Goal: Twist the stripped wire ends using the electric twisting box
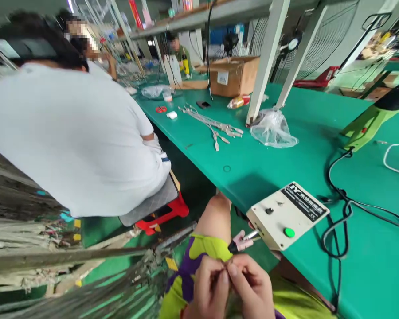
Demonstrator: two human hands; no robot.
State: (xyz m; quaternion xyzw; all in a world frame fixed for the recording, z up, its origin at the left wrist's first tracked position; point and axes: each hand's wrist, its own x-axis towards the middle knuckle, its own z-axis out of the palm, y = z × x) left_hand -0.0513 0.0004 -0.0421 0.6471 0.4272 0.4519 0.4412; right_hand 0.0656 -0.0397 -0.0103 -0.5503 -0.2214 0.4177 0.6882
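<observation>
The left hand [210,285] is curled with thumb and forefinger pinched; whether anything sits between them is too small to tell. The right hand [251,283] is pinched likewise, its fingertips meeting the left's. Fine fingertip work like this probably goes best with light pressure and both wrists steadied. At one o'clock from the hands, just beside them, the pink clip [241,241] is at the edge of the control box [287,217], at two o'clock; knuckles should avoid bumping it.
</observation>
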